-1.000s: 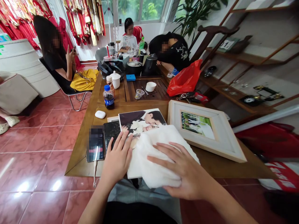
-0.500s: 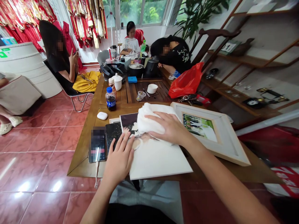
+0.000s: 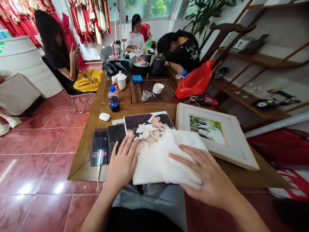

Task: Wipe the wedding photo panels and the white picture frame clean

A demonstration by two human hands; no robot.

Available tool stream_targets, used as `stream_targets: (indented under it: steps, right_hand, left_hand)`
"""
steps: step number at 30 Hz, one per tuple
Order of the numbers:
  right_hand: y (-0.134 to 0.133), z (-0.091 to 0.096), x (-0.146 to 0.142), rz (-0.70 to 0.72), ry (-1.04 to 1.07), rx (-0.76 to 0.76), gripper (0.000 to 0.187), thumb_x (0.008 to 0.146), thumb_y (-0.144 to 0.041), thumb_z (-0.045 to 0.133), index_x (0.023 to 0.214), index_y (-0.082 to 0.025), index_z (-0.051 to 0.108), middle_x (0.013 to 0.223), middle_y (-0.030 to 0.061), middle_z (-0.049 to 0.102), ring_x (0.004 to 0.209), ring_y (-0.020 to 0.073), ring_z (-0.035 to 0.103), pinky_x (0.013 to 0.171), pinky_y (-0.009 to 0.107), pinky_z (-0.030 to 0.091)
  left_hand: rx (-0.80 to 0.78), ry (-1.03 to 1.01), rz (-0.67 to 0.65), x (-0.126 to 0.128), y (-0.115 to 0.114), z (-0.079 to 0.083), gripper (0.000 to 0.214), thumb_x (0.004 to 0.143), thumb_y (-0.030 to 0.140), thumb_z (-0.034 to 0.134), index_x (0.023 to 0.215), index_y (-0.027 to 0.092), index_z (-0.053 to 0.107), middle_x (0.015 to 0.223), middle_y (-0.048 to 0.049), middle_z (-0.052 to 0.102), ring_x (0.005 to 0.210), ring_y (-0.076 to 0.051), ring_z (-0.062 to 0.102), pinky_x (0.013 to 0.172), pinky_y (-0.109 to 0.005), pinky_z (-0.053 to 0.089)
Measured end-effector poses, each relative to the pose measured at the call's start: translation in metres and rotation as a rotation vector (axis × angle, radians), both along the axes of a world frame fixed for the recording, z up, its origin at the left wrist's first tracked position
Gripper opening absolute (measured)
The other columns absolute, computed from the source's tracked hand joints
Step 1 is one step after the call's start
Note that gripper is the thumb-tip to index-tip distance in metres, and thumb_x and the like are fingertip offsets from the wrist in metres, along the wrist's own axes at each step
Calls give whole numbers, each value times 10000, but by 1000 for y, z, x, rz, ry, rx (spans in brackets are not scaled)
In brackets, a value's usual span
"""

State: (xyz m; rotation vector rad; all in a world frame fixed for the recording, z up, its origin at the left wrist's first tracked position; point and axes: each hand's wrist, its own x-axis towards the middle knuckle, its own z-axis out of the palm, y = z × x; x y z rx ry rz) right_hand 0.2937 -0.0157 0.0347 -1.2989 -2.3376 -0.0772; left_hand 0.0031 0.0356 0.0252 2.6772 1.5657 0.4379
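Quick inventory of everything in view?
wedding photo print: 1, full colour, on table
cloth: 1, white, on print
framed photo: 1, white frame, right of print
flat books: 2, black, left of print
earbud case: 1, white, on table
cola bottle: 1, dark, blue cap, on table
lidded mug: 1, white, beyond bottle
bowl: 1, white, far table
kettle: 1, black, far table
plastic bag: 1, red, far right of table
table: 1, brown wood, centre
seated people: 3, dark or white clothes, beyond table
hanging garments: many, red and gold, far wall
floor tiles: many, red, left of table
left hand: 1, on print
right hand: 1, on cloth
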Motion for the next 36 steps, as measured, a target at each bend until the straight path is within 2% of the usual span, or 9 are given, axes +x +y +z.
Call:
stream_targets:
  steps: [3,6,9,16,20,24,29,32,36]
  right_hand:
    - [-12,-1,1,-13,5,-9,684,789,-378,661,1459,-346,527,1439,120,546,1263,383,552,1024,573,430]
    - [-4,-1,1,-22,-19,-17,675,797,-395,661,1460,-341,539,1430,120,552,1260,372,557,1027,553,440]
    - [22,0,0,-63,-44,-51,643,837,-451,639,1465,-350,543,1424,113,563,1272,362,550,1034,537,442]
    - [107,12,-15,-176,-21,-108,599,923,-574,549,1469,-326,538,1450,128,552,1326,370,508,1046,561,422]
    - [125,16,-22,-187,15,-78,590,936,-559,532,1466,-300,542,1459,140,549,1334,377,501,1044,569,417]
    - [103,12,-19,-139,-6,-63,579,940,-549,539,1473,-321,537,1439,130,566,1319,367,511,1046,564,418]
    - [45,2,-8,-55,-25,-35,587,886,-478,599,1454,-339,559,1442,121,560,1294,366,528,1036,554,431]
    - [13,0,-5,6,-3,-19,651,834,-410,642,1473,-343,530,1446,125,547,1279,369,540,1036,554,427]
    - [-4,1,-7,26,2,-2,693,807,-393,664,1481,-337,512,1437,132,543,1279,370,540,1030,552,423]
  left_hand:
    - [-8,1,-11,0,0,0,516,1091,318,301,1604,264,316,1676,18,306,1570,-189,264,1284,-447,255]
    - [-14,-2,-19,-1,1,0,517,1092,318,297,1606,266,310,1678,17,301,1572,-191,257,1284,-452,250]
    - [1,-3,-22,-1,1,0,521,1088,313,311,1607,268,309,1668,1,331,1566,-193,275,1278,-450,263]
    - [-1,-5,-23,-2,1,0,509,1094,306,292,1601,270,317,1675,15,313,1564,-188,279,1271,-443,271]
    - [10,-7,-16,-2,1,0,501,1093,302,293,1591,264,340,1669,12,329,1556,-186,299,1265,-442,285]
    - [28,-11,-8,-1,0,-1,501,1089,302,311,1586,265,353,1658,-1,359,1551,-180,312,1265,-422,284]
    - [25,-14,-8,-1,0,-1,506,1086,302,316,1591,272,345,1660,2,356,1551,-181,312,1268,-423,281]
    - [7,-15,-17,-1,0,0,507,1089,305,309,1595,272,333,1668,12,335,1555,-182,302,1273,-432,271]
    - [-10,-12,-19,-1,1,1,506,1093,306,293,1597,269,324,1677,20,307,1563,-177,280,1281,-431,244]
